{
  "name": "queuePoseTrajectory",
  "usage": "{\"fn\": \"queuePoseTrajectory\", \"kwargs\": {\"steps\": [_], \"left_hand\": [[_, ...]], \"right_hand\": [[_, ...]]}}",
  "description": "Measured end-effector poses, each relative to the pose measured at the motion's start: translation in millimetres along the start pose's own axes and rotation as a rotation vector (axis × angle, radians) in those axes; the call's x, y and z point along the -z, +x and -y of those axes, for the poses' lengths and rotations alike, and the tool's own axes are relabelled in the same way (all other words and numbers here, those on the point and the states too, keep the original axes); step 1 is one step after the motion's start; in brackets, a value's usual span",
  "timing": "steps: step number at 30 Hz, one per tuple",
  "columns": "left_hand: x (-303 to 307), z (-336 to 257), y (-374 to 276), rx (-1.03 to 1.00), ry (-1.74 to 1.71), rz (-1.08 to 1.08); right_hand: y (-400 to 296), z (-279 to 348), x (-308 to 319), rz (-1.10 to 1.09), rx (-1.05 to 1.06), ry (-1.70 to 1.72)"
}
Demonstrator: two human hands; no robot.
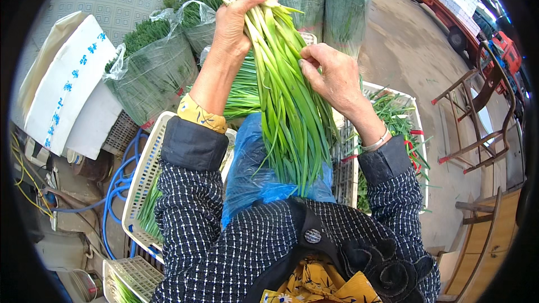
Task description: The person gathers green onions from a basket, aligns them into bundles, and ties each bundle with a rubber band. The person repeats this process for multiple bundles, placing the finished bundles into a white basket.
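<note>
My left hand (233, 23) is wrapped around a bunch of scallions (286, 97) just below the pale root end. The roots point up and away at the top of the picture, and the long green leaves hang down toward my lap. At the right edge of the bunch, the thumb and curled fingers of my right hand (332, 73) pinch the leaves. Blue plastic sheeting (248, 168) covers my lap under the leaf tips. More scallions (244, 88) lie behind the bunch, partly hidden by it and my left forearm.
Plastic crates stand left (143, 193) and right (421, 151) of me, holding greens. Clear bags of greens (156, 67) line the far side. A foam board (67, 84) bears writing. Blue hose (110, 202) lies left; a chair (484, 105) and cargo vehicle (446, 12) are right.
</note>
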State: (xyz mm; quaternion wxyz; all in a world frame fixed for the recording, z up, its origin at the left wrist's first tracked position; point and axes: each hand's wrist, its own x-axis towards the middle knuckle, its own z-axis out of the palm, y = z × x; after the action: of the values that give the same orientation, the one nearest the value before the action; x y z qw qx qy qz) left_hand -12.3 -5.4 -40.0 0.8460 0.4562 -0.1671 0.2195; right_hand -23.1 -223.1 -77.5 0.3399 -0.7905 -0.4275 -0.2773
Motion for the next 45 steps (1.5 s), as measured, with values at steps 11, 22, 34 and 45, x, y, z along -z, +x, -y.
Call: {"fn": "queuePoseTrajectory", "kwargs": {"steps": [11,22,34,45], "left_hand": [[-16,2,-9,-0.017,0.059,0.039],[-15,1,-14,0.023,0.024,0.069],[-30,1,-19,-0.015,0.099,0.065],[-25,-10,-25,0.029,0.132,0.121]], "right_hand": [[21,-5,10,0.24,-0.18,0.407],[29,12,51,0.058,-0.13,0.574],[26,18,22,0.082,0.198,-0.294],[47,-7,86,-0.129,-0.104,1.216]]}}
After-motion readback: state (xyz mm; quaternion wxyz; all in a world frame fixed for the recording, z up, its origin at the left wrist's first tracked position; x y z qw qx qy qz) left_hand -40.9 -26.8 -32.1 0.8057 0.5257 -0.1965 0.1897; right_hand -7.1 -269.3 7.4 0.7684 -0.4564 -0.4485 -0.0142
